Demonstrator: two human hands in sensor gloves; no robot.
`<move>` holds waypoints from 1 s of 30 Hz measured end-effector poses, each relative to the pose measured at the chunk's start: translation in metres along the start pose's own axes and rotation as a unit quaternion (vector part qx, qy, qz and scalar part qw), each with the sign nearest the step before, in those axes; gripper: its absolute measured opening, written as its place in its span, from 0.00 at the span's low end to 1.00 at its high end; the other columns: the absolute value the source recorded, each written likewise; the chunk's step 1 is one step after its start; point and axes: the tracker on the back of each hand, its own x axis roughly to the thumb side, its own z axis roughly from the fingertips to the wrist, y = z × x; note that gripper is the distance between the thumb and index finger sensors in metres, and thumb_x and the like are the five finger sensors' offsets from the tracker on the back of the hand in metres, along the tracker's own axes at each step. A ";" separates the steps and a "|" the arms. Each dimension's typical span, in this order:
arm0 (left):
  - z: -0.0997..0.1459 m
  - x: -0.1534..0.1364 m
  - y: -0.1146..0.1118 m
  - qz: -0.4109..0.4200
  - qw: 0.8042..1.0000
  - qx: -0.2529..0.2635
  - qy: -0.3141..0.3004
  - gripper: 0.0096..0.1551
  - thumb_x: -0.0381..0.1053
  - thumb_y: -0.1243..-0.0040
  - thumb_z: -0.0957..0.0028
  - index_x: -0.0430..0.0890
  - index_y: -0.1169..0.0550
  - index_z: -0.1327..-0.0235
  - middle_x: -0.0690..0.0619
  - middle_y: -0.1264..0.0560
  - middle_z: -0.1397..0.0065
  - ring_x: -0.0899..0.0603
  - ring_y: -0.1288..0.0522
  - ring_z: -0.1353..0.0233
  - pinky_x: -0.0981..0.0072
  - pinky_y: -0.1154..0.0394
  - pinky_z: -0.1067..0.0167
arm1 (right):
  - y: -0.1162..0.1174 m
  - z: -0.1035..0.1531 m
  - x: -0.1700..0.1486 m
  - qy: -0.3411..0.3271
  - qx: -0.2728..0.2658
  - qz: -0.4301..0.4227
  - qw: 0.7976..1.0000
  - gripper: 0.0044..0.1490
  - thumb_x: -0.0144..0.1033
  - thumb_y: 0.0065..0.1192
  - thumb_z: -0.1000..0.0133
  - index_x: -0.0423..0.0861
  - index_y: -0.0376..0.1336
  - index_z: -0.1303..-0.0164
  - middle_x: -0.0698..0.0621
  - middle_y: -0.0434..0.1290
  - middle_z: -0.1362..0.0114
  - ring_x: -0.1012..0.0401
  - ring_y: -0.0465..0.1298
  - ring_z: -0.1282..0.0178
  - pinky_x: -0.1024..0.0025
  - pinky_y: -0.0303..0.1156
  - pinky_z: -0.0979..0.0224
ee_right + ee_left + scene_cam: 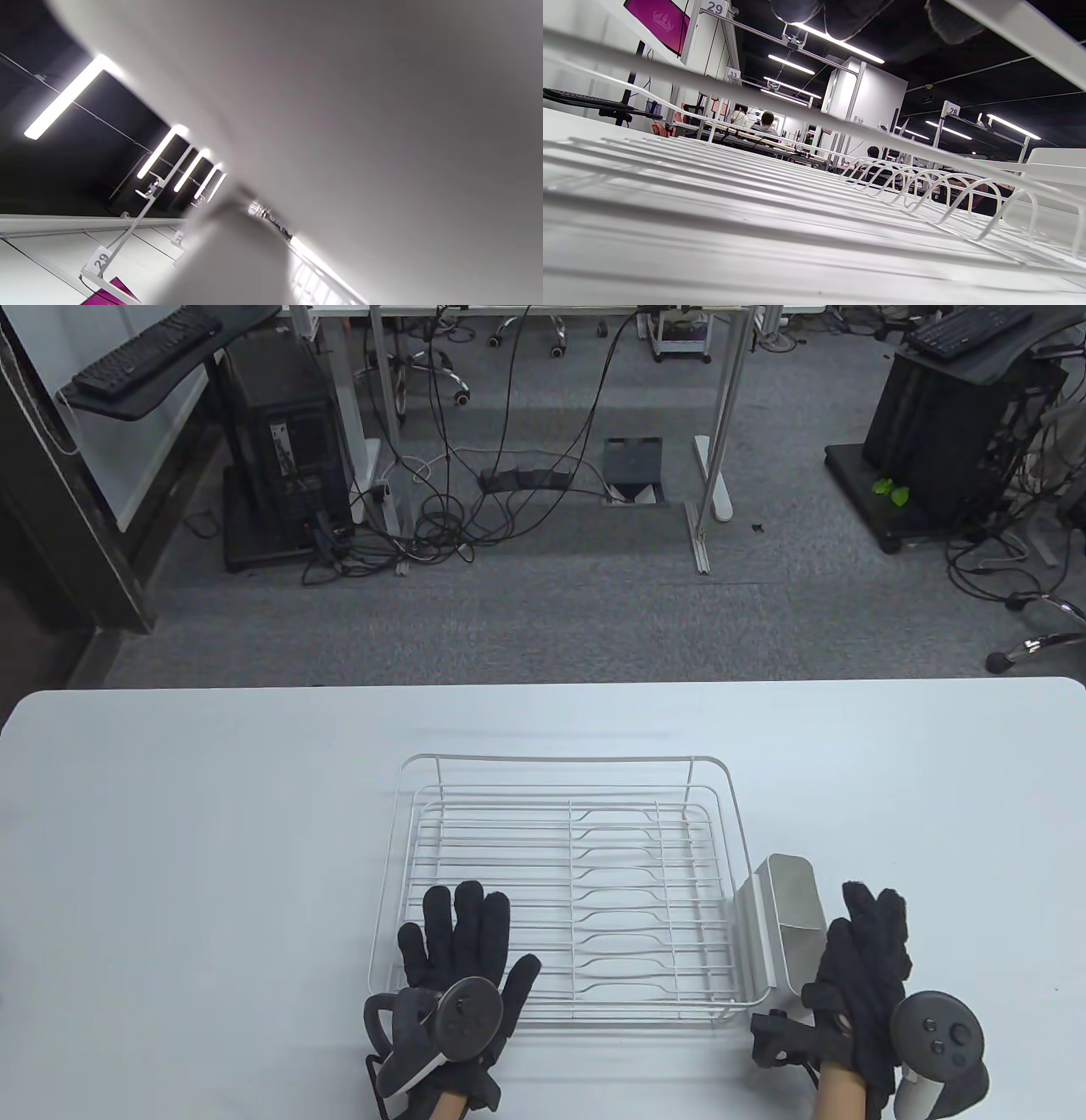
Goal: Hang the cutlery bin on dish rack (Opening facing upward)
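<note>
Readable writing only in the wrist views: station signs "29" point(715, 7), "33" point(733, 73) and "28" point(952, 110) on white frames; "29" point(101, 260) again in the right wrist view. No brand legible on the dish rack point(560, 768) or the cutlery bin point(789, 912).

Cutlery bin at the rack's right side, touching its rim, opening up. Right hand point(861, 976) against the bin's near right end, fingers on its wall; a firm hold cannot be told. Left hand point(462, 954) flat, fingers spread wide, resting on the rack's near left corner, gripping nothing.
</note>
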 end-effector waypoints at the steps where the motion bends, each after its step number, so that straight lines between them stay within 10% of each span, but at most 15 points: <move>1: 0.000 0.000 0.000 0.000 1.000 0.000 0.000 0.46 0.72 0.61 0.38 0.47 0.47 0.14 0.42 0.52 0.12 0.32 0.60 0.16 0.28 0.58 0.29 | -0.002 0.000 0.000 -0.001 -0.003 -0.011 1.000 0.31 0.33 0.52 0.37 0.48 0.54 0.21 0.35 0.40 0.14 0.35 0.37 0.19 0.40 0.29 0.27; 10: 0.000 0.000 0.000 0.000 1.000 -0.002 0.000 0.46 0.72 0.61 0.38 0.47 0.47 0.14 0.42 0.52 0.12 0.32 0.59 0.16 0.28 0.58 0.29 | -0.005 0.009 0.022 -0.069 -0.009 -0.011 0.998 0.43 0.44 0.55 0.36 0.50 0.39 0.17 0.40 0.28 0.15 0.38 0.25 0.21 0.43 0.19 0.30; 30: 0.000 0.000 0.000 -0.001 1.000 -0.004 0.000 0.45 0.73 0.61 0.38 0.49 0.45 0.13 0.42 0.52 0.12 0.32 0.59 0.16 0.27 0.58 0.30 | 0.085 0.060 0.069 -0.257 0.160 0.120 0.945 0.43 0.54 0.54 0.37 0.51 0.44 0.16 0.40 0.34 0.13 0.38 0.29 0.18 0.41 0.19 0.30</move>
